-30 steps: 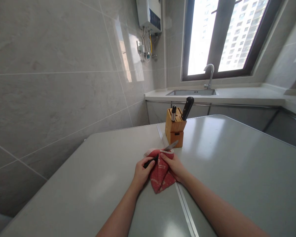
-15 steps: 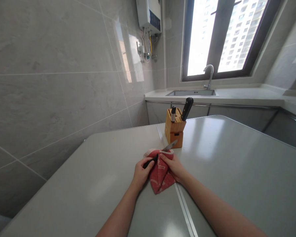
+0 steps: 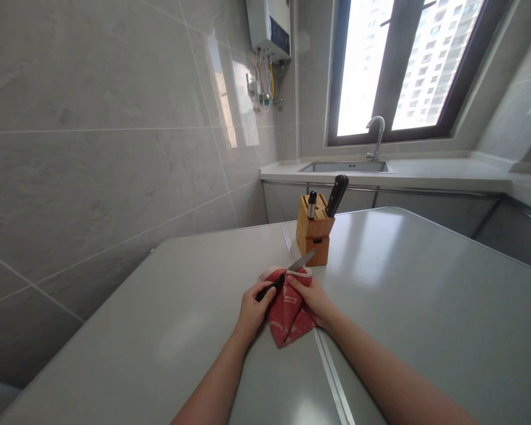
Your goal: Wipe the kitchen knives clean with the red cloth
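**A:** What has the left hand (image 3: 255, 313) got?

**B:** A kitchen knife (image 3: 269, 290) with a black handle. The fingers curl tightly round the handle and hide much of it. The steel blade (image 3: 301, 261) angles up past a red towel (image 3: 287, 316), its tip pointing towards a wooden knife block (image 3: 313, 233) and stopping just short of it.

**A:** And the right hand (image 3: 310, 298)?

**B:** Its fingers lie close together over the towel's pale hem, pressing down near the base of the blade. From here I can't tell whether the fingertips touch the steel or only pinch the towel.

**A:** Where's the towel, exactly?

**B:** Just in front of the block, bunched on a grey table (image 3: 425, 307). Both hands cover its upper half, so I can't make out how it's folded or whether any of it lies under the blade.

**A:** What's in the block?

**B:** A black knife handle (image 3: 336, 195) and a slimmer handle (image 3: 311, 205) with a metal collar. Their blades are buried in the slots, so I can't say what the slimmer one is. Beyond the block sits a steel sink (image 3: 343, 167), with a curved faucet (image 3: 377, 137) at its far edge.
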